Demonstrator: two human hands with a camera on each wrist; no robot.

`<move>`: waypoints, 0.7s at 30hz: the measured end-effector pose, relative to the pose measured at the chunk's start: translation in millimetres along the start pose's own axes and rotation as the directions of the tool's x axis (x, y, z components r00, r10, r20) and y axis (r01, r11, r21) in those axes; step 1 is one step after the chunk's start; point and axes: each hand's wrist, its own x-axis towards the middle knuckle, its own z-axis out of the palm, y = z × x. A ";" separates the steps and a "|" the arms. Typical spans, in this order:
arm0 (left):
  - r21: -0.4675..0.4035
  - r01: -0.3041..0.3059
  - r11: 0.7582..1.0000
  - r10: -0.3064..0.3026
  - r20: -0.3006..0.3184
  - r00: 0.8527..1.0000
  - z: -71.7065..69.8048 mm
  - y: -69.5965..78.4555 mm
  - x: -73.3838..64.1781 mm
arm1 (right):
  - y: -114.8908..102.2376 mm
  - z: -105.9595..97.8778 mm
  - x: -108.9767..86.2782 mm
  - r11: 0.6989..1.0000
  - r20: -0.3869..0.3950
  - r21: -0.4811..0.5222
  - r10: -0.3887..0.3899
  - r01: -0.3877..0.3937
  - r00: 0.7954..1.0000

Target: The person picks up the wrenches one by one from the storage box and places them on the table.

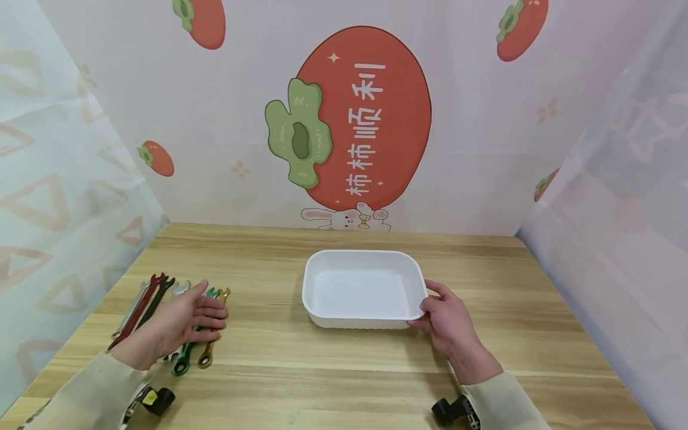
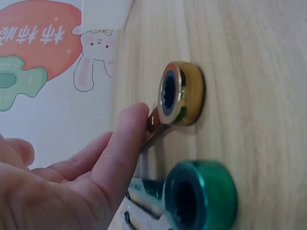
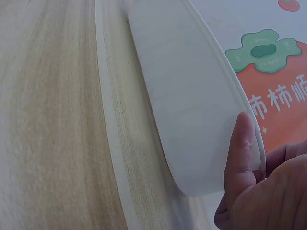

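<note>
Several combination wrenches lie side by side at the left of the table. My left hand (image 1: 180, 327) is over the right part of this row, its fingers fairly straight. In the left wrist view, its fingertips come up to the shaft of the gold wrench (image 2: 193, 93); whether they touch it I cannot tell. Nearby lies a green wrench (image 2: 218, 196), partly covered by the hand in the head view. At mid-table is a white plastic tub (image 1: 357, 323) with nothing inside. My right hand (image 1: 450, 325) pinches the tub's rim at its near right corner.
Further left in the row are a red wrench (image 1: 137, 310), a black wrench (image 1: 157, 300) and a silver wrench (image 1: 130, 310). Bare wooden table (image 1: 263, 358) lies between the wrenches and the tub. Printed cloth walls (image 1: 473, 149) enclose the back and sides.
</note>
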 end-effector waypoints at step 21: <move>0.701 -0.256 0.666 0.331 0.031 0.943 40.7 31.0 -25.2 | -16.1 -1.2 -6.3 0.980 -0.033 -0.193 -0.049 0.041 0.998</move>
